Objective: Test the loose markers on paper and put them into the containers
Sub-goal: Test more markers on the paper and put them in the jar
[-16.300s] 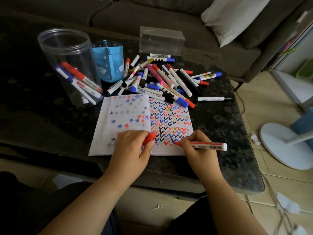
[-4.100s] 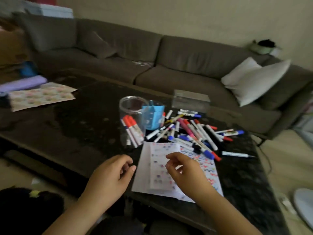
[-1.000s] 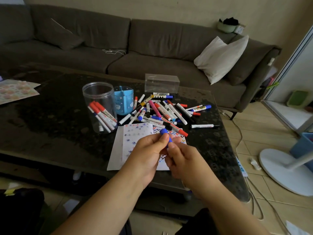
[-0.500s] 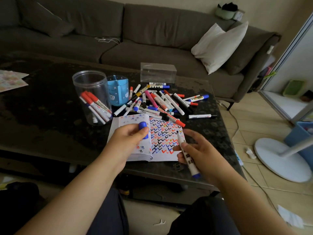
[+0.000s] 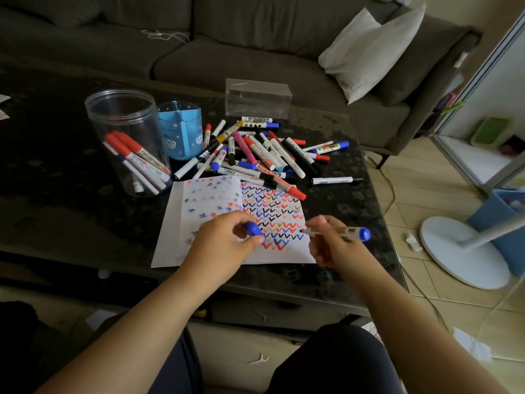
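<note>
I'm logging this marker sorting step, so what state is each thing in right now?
left hand: holds the blue cap
right hand: holds the uncapped blue marker, tip over the notebook
notebook: open, pages marked
clear jar: upright, open, holds several markers
blue holder: upright
clear box: looks empty
marker pile: loose

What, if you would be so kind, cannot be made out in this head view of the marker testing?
- Blue cap: partly covered by the left hand.
- Blue marker: barrel print too small and blurred; middle hidden by the right hand.
- Blue pen holder: contents hidden by its walls.
- Marker pile: lower markers buried, labels unreadable.
</note>
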